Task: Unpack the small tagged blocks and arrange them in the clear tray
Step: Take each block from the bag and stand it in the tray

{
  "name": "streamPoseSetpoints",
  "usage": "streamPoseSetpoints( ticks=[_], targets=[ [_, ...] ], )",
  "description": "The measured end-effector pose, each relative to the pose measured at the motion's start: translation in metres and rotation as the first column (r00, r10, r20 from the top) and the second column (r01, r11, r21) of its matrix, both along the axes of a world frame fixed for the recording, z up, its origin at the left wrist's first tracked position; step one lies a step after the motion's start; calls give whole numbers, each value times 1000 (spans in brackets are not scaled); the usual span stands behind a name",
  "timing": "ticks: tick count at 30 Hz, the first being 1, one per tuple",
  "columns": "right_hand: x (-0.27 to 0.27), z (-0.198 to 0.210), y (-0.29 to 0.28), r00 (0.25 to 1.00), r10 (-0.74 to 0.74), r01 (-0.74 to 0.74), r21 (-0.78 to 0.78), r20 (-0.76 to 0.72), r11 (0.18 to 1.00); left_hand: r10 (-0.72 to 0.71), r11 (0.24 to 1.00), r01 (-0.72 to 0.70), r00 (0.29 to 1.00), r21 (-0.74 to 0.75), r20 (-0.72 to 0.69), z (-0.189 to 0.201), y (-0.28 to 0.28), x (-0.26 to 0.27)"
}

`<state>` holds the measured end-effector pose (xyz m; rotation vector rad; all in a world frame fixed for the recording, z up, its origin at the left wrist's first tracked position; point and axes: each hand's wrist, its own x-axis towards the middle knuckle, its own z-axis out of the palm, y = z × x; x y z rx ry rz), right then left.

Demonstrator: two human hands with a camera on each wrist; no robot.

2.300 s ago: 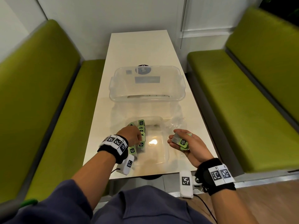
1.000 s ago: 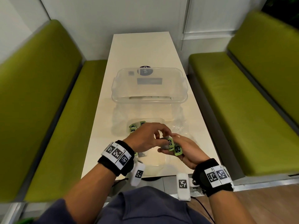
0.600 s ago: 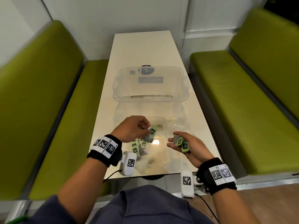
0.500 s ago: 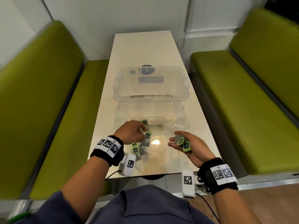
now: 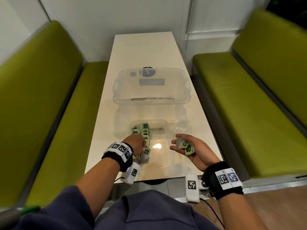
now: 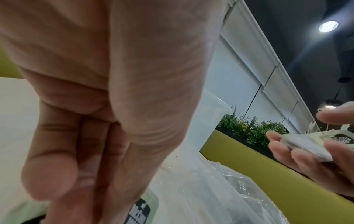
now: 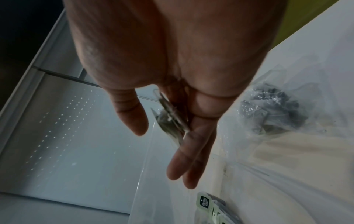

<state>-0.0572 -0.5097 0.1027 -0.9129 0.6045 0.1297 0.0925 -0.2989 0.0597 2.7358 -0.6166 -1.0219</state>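
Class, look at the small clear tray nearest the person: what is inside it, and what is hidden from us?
Inside the small clear tray, green-tagged blocks stand in rows along its left side. The left hand covers part of them, so their count cannot be seen. The tray's right half shows only glare.

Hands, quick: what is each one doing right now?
Left hand: fingers curled down at the row of packets in the tray; a grip cannot be told.
Right hand: holding a few packets.
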Motion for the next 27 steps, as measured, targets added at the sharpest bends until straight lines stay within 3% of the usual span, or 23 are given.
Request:
streamPoseSetpoints(
  ticks=[9, 12, 15, 17, 20, 22, 24, 27],
  targets=[
    [0, 3, 4, 997, 78, -76, -51, 30, 996, -83, 995, 72, 981, 69, 174, 11, 0, 0],
    [1, 1, 6, 990, 129, -123, -119, 51, 985, -16, 987, 35, 992, -156, 124, 30, -2, 5],
    [5, 0, 10, 984, 175, -157, -294, 35, 943, 29, 900, -23, 1000, -434, 9, 54, -9, 1],
    [7, 4, 12, 973, 230, -203, -434, 11, 878, 9, 846, -22, 1000, -533, -26, 67, -17, -4],
    [10, 13, 15, 943, 333, -276, -617, -25, 736, -80, 823, 46, 996, -566, -36, 73, -30, -12],
    [12, 15, 14, 932, 363, -285, -663, -22, 692, -124, 834, 97, 992, -544, -13, 71, -35, -13],
    [13, 15, 13, 933, 360, -276, -681, -20, 678, -138, 845, 111, 990, -523, -13, 69, -37, -13],
    [13, 14, 9, 952, 305, -236, -631, 1, 739, -138, 831, 85, 989, -549, -57, 67, -37, -12]
  ],
)
